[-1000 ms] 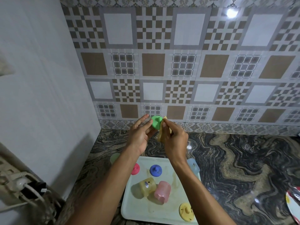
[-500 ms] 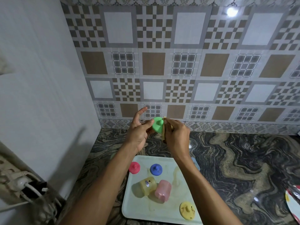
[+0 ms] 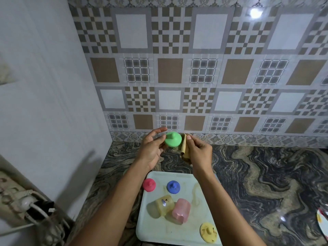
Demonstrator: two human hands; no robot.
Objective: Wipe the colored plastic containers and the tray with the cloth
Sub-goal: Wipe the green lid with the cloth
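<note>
You stand at a dark marble counter [image 3: 257, 183] with a tiled wall behind it. A pale tray [image 3: 152, 229] lies on the near part of the counter, under your arms.

Your left hand [image 3: 150, 150] and your right hand [image 3: 198, 153] are up in the air, over the far side of the tray.

Two containers lie on their sides in the middle of the tray and touch each other: a yellow container [image 3: 164, 205] on the left and a pink container [image 3: 181, 210] on the right. A yellow lid [image 3: 208, 232] sits near the right corner close to you. A blue lid [image 3: 173, 186] sits farther back, and a red lid [image 3: 149, 184] is at the far left corner.

Your left hand pinches a green lid [image 3: 173, 139] by its edge with the fingertips, and one finger sticks out above it. Your right hand has its fingers curled round a small tan cloth [image 3: 184, 148] and presses it to the right edge of that lid.

I think you are wiping the green lid now. Most things look not yet wiped, so the job seems early. Next, turn the lid a bit so that the cloth goes all the way round. Hold it tight, because it could slip.
</note>
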